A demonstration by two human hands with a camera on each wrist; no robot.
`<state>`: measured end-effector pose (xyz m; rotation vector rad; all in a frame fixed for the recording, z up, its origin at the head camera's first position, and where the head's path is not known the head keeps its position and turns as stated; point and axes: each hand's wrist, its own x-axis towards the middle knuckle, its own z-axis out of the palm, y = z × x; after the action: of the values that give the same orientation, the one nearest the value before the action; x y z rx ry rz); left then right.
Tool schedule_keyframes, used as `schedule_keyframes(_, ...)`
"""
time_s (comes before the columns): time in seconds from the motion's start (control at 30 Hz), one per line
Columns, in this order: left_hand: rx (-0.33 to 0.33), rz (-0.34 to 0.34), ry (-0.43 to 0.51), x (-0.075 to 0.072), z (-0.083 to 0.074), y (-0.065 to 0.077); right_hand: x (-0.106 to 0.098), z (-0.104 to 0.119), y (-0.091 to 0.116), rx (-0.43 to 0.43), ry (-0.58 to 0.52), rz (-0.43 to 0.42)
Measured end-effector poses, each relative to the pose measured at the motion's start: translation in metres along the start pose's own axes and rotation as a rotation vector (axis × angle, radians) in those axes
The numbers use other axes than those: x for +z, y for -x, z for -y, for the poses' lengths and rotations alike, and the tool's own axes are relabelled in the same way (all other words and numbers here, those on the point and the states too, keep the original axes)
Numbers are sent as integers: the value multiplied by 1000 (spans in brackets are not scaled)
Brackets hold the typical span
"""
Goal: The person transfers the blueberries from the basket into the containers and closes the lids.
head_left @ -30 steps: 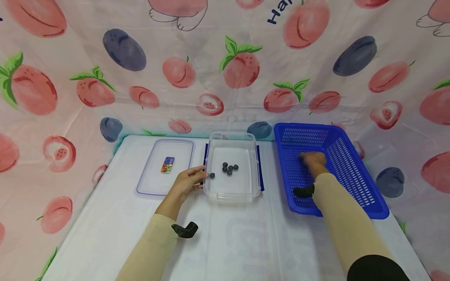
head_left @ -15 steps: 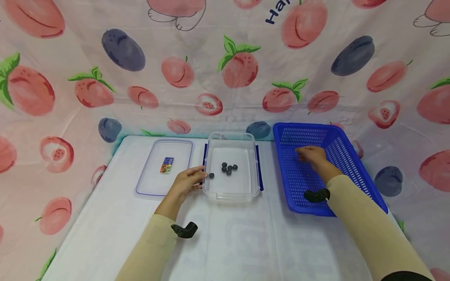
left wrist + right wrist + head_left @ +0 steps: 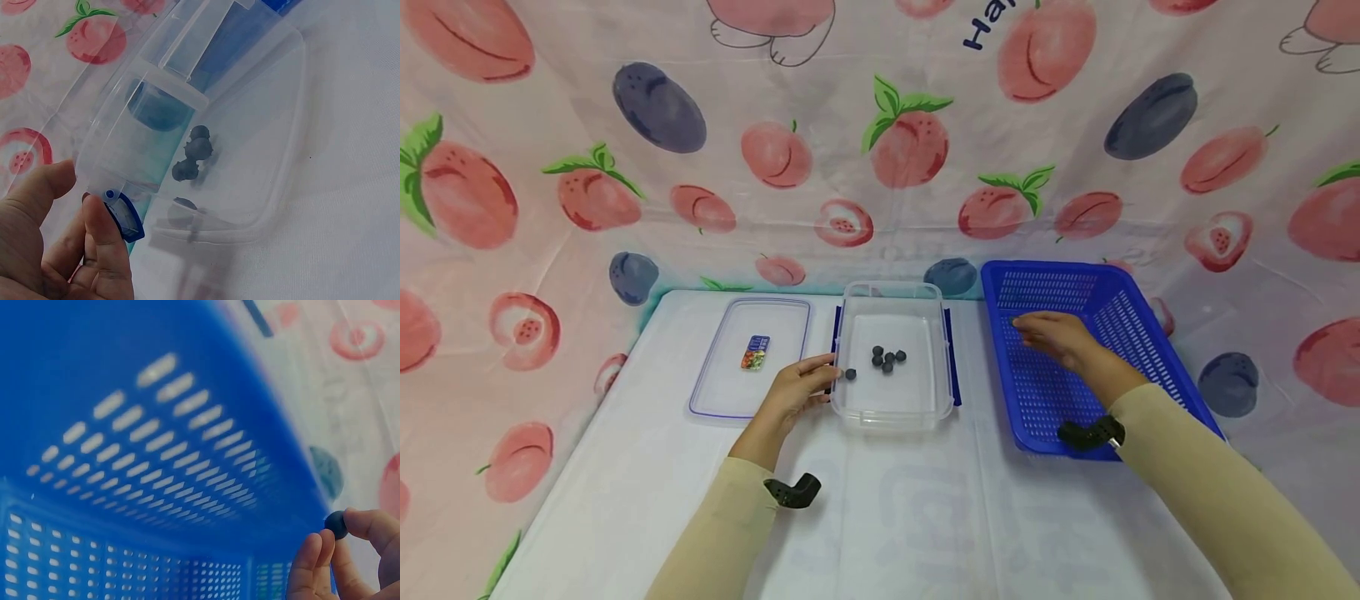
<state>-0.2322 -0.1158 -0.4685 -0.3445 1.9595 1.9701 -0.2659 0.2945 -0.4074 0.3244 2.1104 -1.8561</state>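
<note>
The right hand [image 3: 1062,338] is over the left part of the blue basket [image 3: 1037,410], its fingertips pointing left towards the basket's left rim. The right wrist view shows it pinching one dark berry [image 3: 336,525] at the very ends of its thumb and fingers, the round fruit partly showing between them; in the head view the fingers hide it. Left of the basket stands the clear container [image 3: 925,390], upright, with a blue latch [image 3: 953,358] hanging along its right side. The left hand [image 3: 793,392] is at the container's left side, thumb and fingers at the rim and by the left latch [image 3: 127,217]; whether they grip or only rest there I cannot tell. Inside the container, a loose cluster of five dark berries [image 3: 889,357] lies around the middle of the floor, well apart from the right hand's berry, and a single berry [image 3: 851,374] sits near the left wall, just beside the left fingertips with the clear side between. Farther left, the blue-edged lid [image 3: 718,387] lies flat on the white table [image 3: 887,517], a small printed card [image 3: 756,352] showing within its outline.
</note>
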Motion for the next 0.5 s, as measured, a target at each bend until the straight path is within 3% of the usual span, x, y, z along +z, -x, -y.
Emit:
schedule_keyframes(0.23,-4,9,10,-2,0,-1,15,6,8,-77,105,15)
schedule_keyframes(0.5,0,8,11,-1,0,-1,29,13,14,-86,133,-2)
